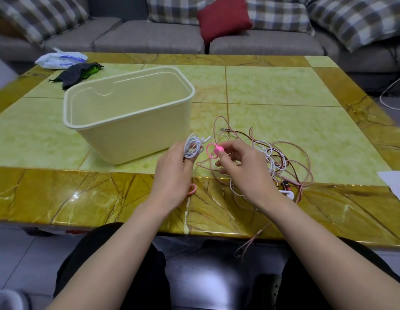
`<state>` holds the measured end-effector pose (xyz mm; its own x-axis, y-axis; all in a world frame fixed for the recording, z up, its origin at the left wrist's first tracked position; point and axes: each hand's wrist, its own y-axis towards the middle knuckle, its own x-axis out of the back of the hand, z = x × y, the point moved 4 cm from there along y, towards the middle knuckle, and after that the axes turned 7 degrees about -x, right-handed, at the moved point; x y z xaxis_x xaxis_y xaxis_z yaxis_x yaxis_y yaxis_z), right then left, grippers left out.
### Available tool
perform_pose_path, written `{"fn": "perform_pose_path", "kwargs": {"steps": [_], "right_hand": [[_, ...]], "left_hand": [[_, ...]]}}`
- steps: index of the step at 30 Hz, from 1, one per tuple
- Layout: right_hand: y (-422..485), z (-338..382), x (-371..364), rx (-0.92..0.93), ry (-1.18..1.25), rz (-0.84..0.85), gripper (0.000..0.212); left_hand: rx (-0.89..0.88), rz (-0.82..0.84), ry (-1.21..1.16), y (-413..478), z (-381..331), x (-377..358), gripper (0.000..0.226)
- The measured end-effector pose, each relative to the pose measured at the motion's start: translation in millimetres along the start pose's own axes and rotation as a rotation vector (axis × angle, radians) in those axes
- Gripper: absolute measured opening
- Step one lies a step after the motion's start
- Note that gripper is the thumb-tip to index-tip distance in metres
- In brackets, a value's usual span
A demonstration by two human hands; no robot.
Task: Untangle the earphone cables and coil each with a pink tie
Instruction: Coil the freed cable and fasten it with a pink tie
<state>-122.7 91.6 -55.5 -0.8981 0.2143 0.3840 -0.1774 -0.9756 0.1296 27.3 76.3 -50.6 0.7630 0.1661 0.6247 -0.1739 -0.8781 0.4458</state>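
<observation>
Near the front edge of the table [284, 86], just right of centre, the left hand [172, 175] holds a small coil of white earphone cable [193, 148], its fingers curled round the loops so that the coil stands above the fingertips. Just to the right of it, the right hand [243, 168] pinches a pink tie [213, 151] between thumb and forefinger; the tie's open loop points left toward the coil, close to it, though whether the two touch cannot be told. Behind and to the right of the right hand lies a loose tangle of cables [279, 157], rose-pink and white strands crossed over one another and spread on the green tabletop, with one metal plug showing at its far side. A white earbud piece [286, 193] lies at the near side of the tangle, beside the right wrist, and one pink strand [252, 240] hangs over the table's near edge. A second pink tie [193, 189] lies on the brown marble border, partly hidden by the left hand. Farther left stands a cream plastic bin [127, 117], open at the top. At the far left corner lie a dark cloth [78, 73] and a white plastic bag [60, 59]. A sheet of paper [396, 184] lies at the right edge. Beyond the table stands a grey sofa [149, 36] with plaid cushions [351, 19] and a red cushion [224, 17].
</observation>
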Motion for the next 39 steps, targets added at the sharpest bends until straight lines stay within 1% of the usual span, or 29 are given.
{"fn": "perform_pose_path", "kwargs": {"steps": [2, 4, 6, 8, 10, 12, 16, 18, 21, 23, 24, 26, 27, 29, 31, 34, 36, 38, 39], "right_hand": [[0.0, -0.4, -1.7, 0.033, -0.033, -0.007, 0.005], [0.4, -1.9, -2.7, 0.071, -0.089, -0.011, 0.010], [0.1, -2.2, -2.6, 0.105, -0.135, -0.003, 0.014], [-0.9, -2.0, -2.4, 0.116, -0.141, 0.037, 0.014], [-1.7, -2.8, -2.6, 0.108, -0.131, 0.082, 0.014], [-1.2, -4.6, -2.6, 0.087, -0.106, 0.117, 0.016], [0.6, -6.9, -2.4, 0.029, -0.038, 0.176, 0.018], [0.3, -6.1, -0.8, -0.020, 0.035, 0.225, 0.018], [-0.6, -3.7, 2.2, -0.082, 0.166, 0.304, 0.013], [-0.2, -3.6, 4.1, -0.123, 0.225, 0.297, 0.011], [0.6, -5.1, 4.9, -0.154, 0.236, 0.267, 0.011], [2.3, -10.7, 7.8, -0.214, 0.194, 0.174, 0.015], [3.0, -13.5, 10.5, -0.224, 0.131, 0.122, 0.019], [3.4, -18.3, 15.3, -0.185, -0.037, 0.055, 0.022], [1.5, -22.8, 18.4, -0.137, -0.163, 0.064, 0.021], [-6.6, -26.9, 18.2, -0.101, -0.211, 0.105, 0.015], [-13.1, -26.0, 15.9, -0.053, -0.247, 0.121, 0.014], [-18.2, -21.8, 14.7, 0.000, -0.276, 0.132, 0.019], [-19.7, -18.2, 14.5, 0.028, -0.277, 0.133, 0.028]], "left_hand": [[0.006, 0.051, -0.047, -4.5, -6.1, -7.2, 0.020], [0.074, 0.123, -0.154, -7.5, -9.3, -14.9, 0.015], [0.155, 0.155, -0.232, -6.4, -7.2, -19.1, 0.012], [0.201, 0.179, -0.275, -4.8, -4.0, -20.4, 0.017], [0.262, 0.218, -0.361, -4.7, -2.5, -20.0, 0.013], [0.314, 0.259, -0.419, -6.3, -1.2, -18.9, 0.012], [0.308, 0.273, -0.445, -6.3, -1.0, -16.8, 0.015], [0.310, 0.271, -0.455, -6.0, 0.8, -16.6, 0.017], [0.305, 0.289, -0.466, -6.5, 1.8, -15.5, 0.015], [0.302, 0.306, -0.449, -7.0, 1.9, -16.6, 0.017], [0.303, 0.303, -0.433, -6.9, 1.9, -16.6, 0.014], [0.308, 0.283, -0.412, -7.0, 2.6, -16.0, 0.011], [0.300, 0.274, -0.410, -7.1, 2.9, -14.6, 0.012], [0.296, 0.263, -0.416, -7.6, 1.4, -9.2, 0.013], [0.313, 0.238, -0.456, -8.2, -1.7, -2.5, 0.014], [0.302, 0.188, -0.496, -6.6, -6.7, 7.3, 0.015], [0.286, 0.188, -0.512, -4.8, -13.0, 9.9, 0.015], [0.258, 0.189, -0.520, -2.0, -21.0, 9.3, 0.014], [0.250, 0.186, -0.528, -0.5, -26.1, 8.6, 0.013]]}}
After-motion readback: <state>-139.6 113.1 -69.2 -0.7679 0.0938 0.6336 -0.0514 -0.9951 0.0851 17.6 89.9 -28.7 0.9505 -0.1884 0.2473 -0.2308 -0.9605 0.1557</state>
